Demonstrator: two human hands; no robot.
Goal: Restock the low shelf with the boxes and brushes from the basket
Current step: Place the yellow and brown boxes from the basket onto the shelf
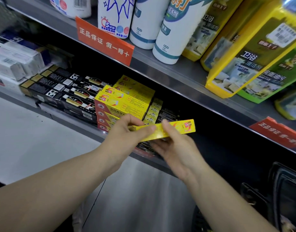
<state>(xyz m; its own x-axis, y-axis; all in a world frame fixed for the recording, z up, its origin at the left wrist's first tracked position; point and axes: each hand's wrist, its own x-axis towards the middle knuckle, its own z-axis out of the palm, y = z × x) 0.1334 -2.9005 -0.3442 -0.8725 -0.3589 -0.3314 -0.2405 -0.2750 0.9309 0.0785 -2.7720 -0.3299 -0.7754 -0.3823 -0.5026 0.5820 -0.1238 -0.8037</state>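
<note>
Just in front of the low shelf (93, 133), a long, slim yellow box (174, 128) is held in the air between both hands, lying nearly level with its right end a little higher and its printed end panel facing right. It sits just to the right of, and in front of, a stack of matching yellow boxes (123, 101) already on the shelf, and I cannot tell whether it touches them. The left hand (125, 133) grips the box's left end, thumb stretched along the top edge and fingers curled over the end. The right hand (175, 148) clamps the middle, thumb pressed on the top and fingers cupped underneath, palm turned up. Both bare forearms reach in from the bottom of the view, the left from the lower left corner, the right from the lower right, converging at the box. Behind the box, small pale yellow boxes (154, 111) stand beside the stack. Left of the stack lie rows of black boxes (63, 91), and farther left white and grey boxes (15, 61). Above runs an upper shelf (160, 72) with an orange sign (103, 41) on its edge, carrying white bottles (170, 34), yellow bottles (244, 52) and a green bottle (277, 84). A dark basket (284, 190) sits at the lower right.
</note>
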